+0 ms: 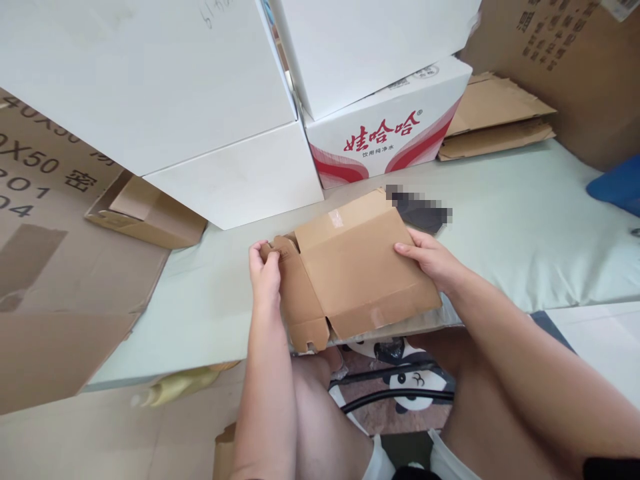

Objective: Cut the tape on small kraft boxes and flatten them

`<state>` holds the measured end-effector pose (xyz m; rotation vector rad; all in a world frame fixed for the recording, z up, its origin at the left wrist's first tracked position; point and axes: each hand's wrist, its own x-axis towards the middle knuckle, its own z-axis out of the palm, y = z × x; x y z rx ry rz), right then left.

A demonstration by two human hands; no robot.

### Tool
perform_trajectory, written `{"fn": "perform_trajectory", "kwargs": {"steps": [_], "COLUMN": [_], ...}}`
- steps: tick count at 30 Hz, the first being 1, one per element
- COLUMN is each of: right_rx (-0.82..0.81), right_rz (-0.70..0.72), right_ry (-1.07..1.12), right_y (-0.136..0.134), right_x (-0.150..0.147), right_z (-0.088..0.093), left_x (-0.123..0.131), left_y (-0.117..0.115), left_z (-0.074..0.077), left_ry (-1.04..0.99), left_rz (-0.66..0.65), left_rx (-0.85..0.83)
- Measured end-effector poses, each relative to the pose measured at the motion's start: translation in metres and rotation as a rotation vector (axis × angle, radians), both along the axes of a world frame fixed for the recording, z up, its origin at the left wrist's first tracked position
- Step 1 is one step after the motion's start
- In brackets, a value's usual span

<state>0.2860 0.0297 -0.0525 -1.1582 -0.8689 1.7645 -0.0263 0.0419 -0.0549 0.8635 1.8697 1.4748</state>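
A brown cardboard box (357,260), flattened with side flaps showing, is held between both hands at the front of the pale green surface. My left hand (265,267) pinches the narrow slotted flap at its left end. On the opposite side, my right hand (430,257) grips the edge, thumb on top and the other fingers out of sight underneath. Strips of clear tape show on the far and near flaps. Just beyond my right hand lies a dark flat object (425,217), partly blurred by pixelation.
White boxes (240,173) and a white carton with red lettering (385,143) stand along the back. Folded cardboard (500,110) leans at the right rear, near a blue object (617,185). Large printed cartons (60,267) stand left. A yellowish bottle (183,387) lies below the edge.
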Motion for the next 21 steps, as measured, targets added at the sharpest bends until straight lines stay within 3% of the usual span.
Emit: {"fn": "perform_trajectory", "kwargs": {"steps": [21], "right_rx": [0.022], "right_rz": [-0.048], "right_ry": [0.048], "right_y": [-0.0028], "right_x": [-0.0014], "right_z": [0.0053], "left_x": [-0.0018], "left_y": [0.0012], "left_z": [-0.0032], "left_ry": [0.001], "left_rz": [0.008], "left_rx": [-0.027]}}
